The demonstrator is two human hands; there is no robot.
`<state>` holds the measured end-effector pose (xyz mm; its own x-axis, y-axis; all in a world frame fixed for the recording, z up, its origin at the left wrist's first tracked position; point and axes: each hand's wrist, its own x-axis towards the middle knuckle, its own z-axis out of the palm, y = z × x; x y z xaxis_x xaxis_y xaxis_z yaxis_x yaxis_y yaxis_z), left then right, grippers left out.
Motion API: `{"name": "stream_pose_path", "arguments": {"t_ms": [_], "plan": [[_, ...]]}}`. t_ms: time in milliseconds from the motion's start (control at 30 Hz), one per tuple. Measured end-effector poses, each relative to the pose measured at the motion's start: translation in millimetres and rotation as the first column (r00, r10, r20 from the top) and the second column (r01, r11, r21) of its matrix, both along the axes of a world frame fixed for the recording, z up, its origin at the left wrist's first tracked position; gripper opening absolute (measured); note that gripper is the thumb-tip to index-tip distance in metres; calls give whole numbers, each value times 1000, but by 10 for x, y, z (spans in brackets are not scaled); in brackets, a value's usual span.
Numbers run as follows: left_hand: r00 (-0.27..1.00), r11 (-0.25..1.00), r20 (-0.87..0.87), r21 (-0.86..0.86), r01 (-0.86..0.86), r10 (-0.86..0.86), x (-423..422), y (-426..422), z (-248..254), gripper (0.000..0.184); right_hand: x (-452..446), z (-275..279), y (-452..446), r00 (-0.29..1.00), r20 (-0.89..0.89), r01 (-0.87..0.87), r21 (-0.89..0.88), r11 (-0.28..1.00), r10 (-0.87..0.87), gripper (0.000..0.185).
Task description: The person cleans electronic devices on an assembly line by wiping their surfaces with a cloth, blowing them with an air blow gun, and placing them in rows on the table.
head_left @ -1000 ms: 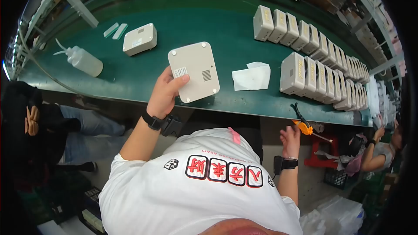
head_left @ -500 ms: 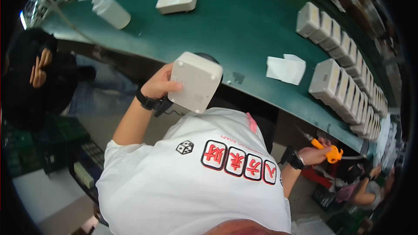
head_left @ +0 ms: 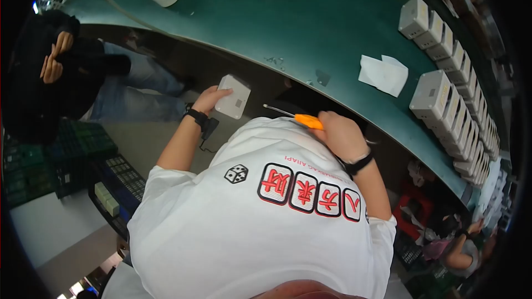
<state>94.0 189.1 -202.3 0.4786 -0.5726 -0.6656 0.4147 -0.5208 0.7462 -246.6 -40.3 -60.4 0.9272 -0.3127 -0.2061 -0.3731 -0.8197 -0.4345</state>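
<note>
Left hand point(head_left: 209, 99) pinches white plastic casing point(head_left: 233, 97) at side, off tabletop point(head_left: 310, 33), ten o'clock from right hand point(head_left: 342, 135). Grille face up; long axis roughly one-to-seven. Right fingers wrap orange-handled screwdriver point(head_left: 308, 121), tip toward ten. Best: steady side grip, shaft clear of shirt point(head_left: 249, 232).

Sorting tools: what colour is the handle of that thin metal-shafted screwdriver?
The screwdriver handle is orange, best seen in the head view.

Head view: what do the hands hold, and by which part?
The left hand holds a white box by one edge, thumb on its face; the right hand holds a screwdriver by its orange handle.
</note>
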Motion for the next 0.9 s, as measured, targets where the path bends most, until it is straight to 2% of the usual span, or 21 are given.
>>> {"name": "stream_pose_path", "arguments": {"t_ms": [100,133,200,233,267,367,400,433,500,533,567,600,633,667,700,767,800,833,867,900], "plan": [[916,983,360,119,143,-176,14,-58,-343,52,136,-136,48,1000,12,-16,-71,997,17,29],[721,914,578,350,204,-382,-77,-136,-107,54,164,-152,63,999,23,-28,-86,996,30,29],[311,818,757,525,235,-575,-228,-207,91,52,204,-134,64,999,10,-33,-69,997,34,29],[70,767,774,603,219,-629,-264,-259,116,51,215,-119,57,1000,1,-30,-64,998,30,29],[-34,726,759,634,267,-651,-245,-307,112,49,215,-110,63,999,21,-32,-60,998,34,29],[-297,485,638,750,451,-711,-134,-451,95,49,191,-100,44,998,60,-13,-50,999,16,30],[-343,420,608,768,483,-716,-78,-473,74,50,190,-87,35,999,41,10,-43,999,-8,31],[-275,384,620,715,585,-734,23,-475,34,56,174,-78,22,999,24,31,-33,999,-30,32],[-89,374,634,556,742,-768,268,-419,-85,57,126,-95,-13,998,11,63,-39,997,-63,33],[283,470,503,295,832,-817,402,-344,-238,56,111,-96,-38,997,7,77,-41,996,-77,34],[576,599,234,39,800,-784,487,-258,-361,56,94,-85,-61,996,-3,88,-36,995,-88,35],[742,738,14,-93,668,-670,480,-162,-370,52,74,-77,-76,995,-15,98,-30,995,-99,36],[818,839,-186,-153,523,-544,592,-1,-574,53,53,-71,-83,994,-29,107,-22,994,-107,37],[868,930,-332,-134,343,-368,581,139,-650,53,34,-60,-93,994,-37,106,-8,994,-106,37],[867,985,-467,-83,152,-173,530,275,-697,53,18,-46,-96,994,-44,102,6,995,-102,38],[857,977,-515,-163,-134,32,211,381,-724,60,-14,-45,-90,995,-45,89,31,996,-88,38],[395,918,-876,-362,-164,-275,171,412,-659,64,-46,-67,-82,996,-39,84,42,996,-82,39],[447,951,-894,-108,-290,35,84,485,-762,65,-71,-81,-70,997,-33,78,54,995,-76,39],[415,940,-909,-116,-320,29,8,514,-723,67,-83,14,-65,994,-88,76,101,992,-67,36],[380,928,-925,-121,-351,23,-54,543,-666,69,-134,31,-59,998,-23,61,150,987,-58,34]]}}
